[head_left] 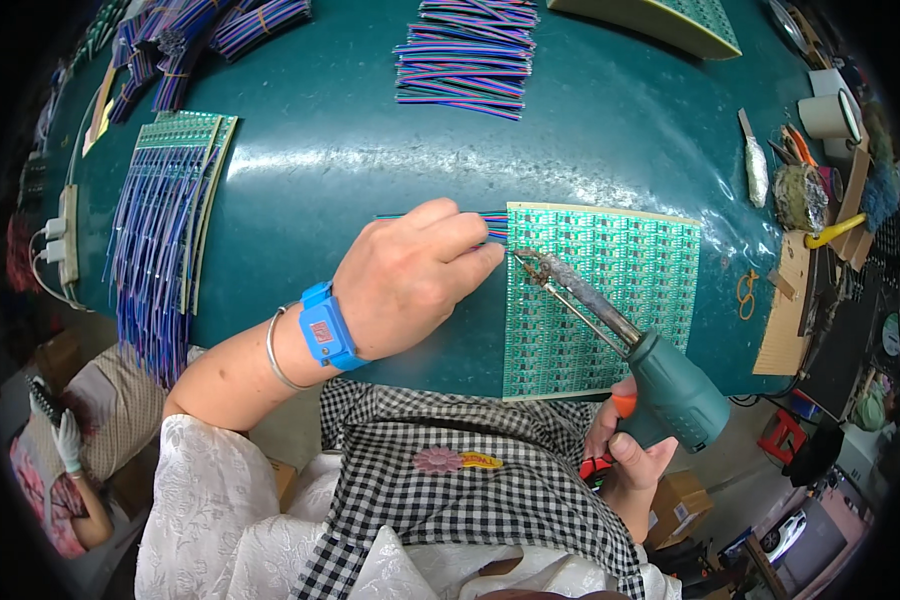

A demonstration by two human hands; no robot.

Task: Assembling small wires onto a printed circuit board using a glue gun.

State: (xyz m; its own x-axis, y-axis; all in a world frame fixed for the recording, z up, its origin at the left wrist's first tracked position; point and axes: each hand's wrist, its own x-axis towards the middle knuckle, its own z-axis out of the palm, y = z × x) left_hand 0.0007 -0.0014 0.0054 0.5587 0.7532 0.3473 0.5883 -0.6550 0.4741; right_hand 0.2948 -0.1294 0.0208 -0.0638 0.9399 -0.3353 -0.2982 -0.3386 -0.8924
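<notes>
The green circuit board panel (600,320) lies on the desk (300,220) in front of the person, its near edge by the desk's near edge. At its left edge, toward the far corner, a few coloured wires (496,226) meet it. The left hand (420,262) has its grip pinched at these wires, though the fingers hide just how many it grasps. The right hand (632,468) is closed around the handle of a green soldering gun (678,388), whose tip (526,256) is at that edge beside the left fingertips; I cannot tell whether it touches metal.

The step in hand looks like soldering wire ends to the panel's edge. The next move seems to call for a steady wire end on its pad and brief heat, fingers kept off the tip.

Farther out, wired panels (175,215) lie to the left, a loose wire pile (467,60) on the far side, and another board stack (660,25) far right.
</notes>
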